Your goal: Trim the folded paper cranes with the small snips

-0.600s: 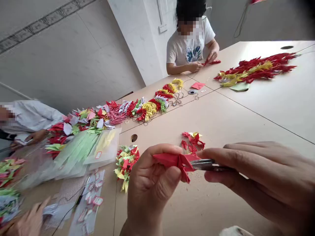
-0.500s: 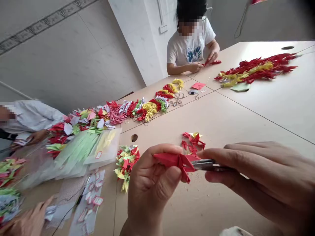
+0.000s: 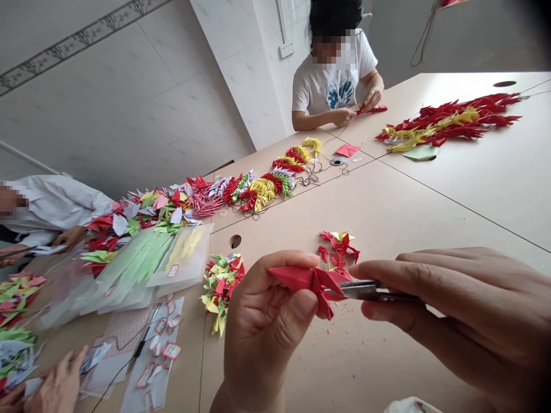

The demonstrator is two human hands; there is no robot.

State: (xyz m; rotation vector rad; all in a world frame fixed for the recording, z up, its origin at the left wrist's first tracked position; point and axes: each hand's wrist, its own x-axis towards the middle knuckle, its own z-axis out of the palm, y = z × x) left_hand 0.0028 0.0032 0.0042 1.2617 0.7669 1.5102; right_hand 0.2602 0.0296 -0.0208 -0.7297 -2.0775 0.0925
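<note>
— Since the earlier frame the tool (image 3: 365, 289) slid slightly right of the crane (image 3: 316, 282); little else moved.

— Left hand (image 3: 262, 327) pinched the crane above the table (image 3: 387, 212); right hand (image 3: 456, 315) gripped the tool. Paper looked light and crushable, best held at the folded body.

Bright, even daylight fills the room, with a pale glare on the far right of the bench (image 3: 451, 86) and only soft shadows under the hands. The wide lens bends and stretches the edges; the lower left corner is smeared, the top right corner darkened
</note>
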